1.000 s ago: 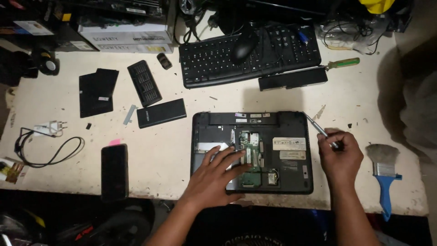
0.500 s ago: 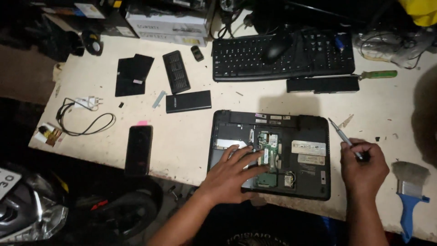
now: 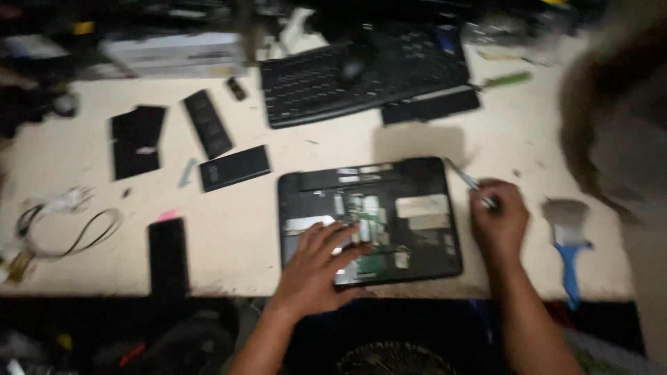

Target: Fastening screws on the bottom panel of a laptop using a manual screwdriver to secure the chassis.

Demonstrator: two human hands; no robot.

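Observation:
An opened black laptop [image 3: 417,173] lies bottom up on the pale table [image 3: 236,243], its circuit board and green memory parts showing. My left hand [image 3: 316,267] rests flat on the laptop's lower left, fingers spread over the open compartment. My right hand [image 3: 497,219] sits just off the laptop's right edge, closed on a thin metal tool [image 3: 465,177] whose tip points up and left at the laptop's corner. The frame is blurred by motion.
A black keyboard [image 3: 368,80] with a mouse [image 3: 354,66] lies at the back, a dark bar [image 3: 431,107] and a green-handled screwdriver [image 3: 507,80] beside it. Black covers [image 3: 139,139], a phone [image 3: 167,257] and a coiled cable [image 3: 66,229] sit left. A blue-handled brush [image 3: 570,239] lies right.
The view has swung and blurred, shifting the table in frame. Both hands stay put: the left on the laptop, the right gripping the tool at its right edge.

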